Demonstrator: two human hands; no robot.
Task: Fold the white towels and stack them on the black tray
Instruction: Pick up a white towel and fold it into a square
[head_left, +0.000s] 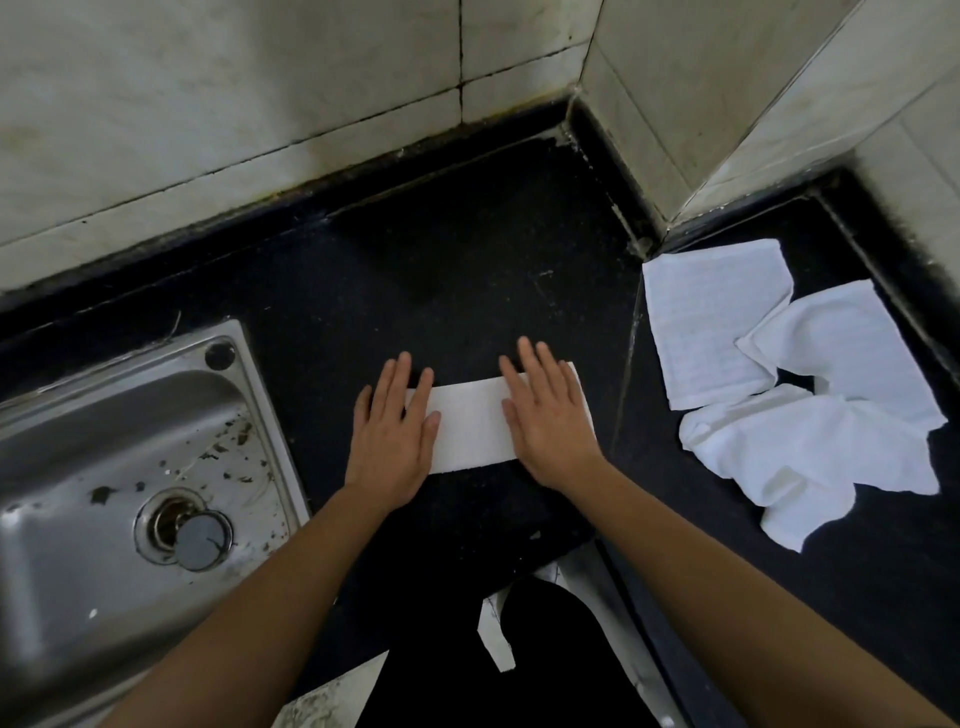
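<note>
At frame centre a folded towel (470, 427) is pressed flat under the left hand (392, 434) and right hand (551, 423), fingers straight. Being soft, light and limp, it is best taken by its short ends.

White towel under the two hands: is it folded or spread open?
Folded: the white towel is a narrow strip, left hand and right hand pressing flat on its ends.

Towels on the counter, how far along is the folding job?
No finished stack shows yet. In hand: one towel, folded into a strip on the black counter, pressed flat by the left hand and right hand. Left: the loose towels at the right, unfolded, then stacking.
</note>
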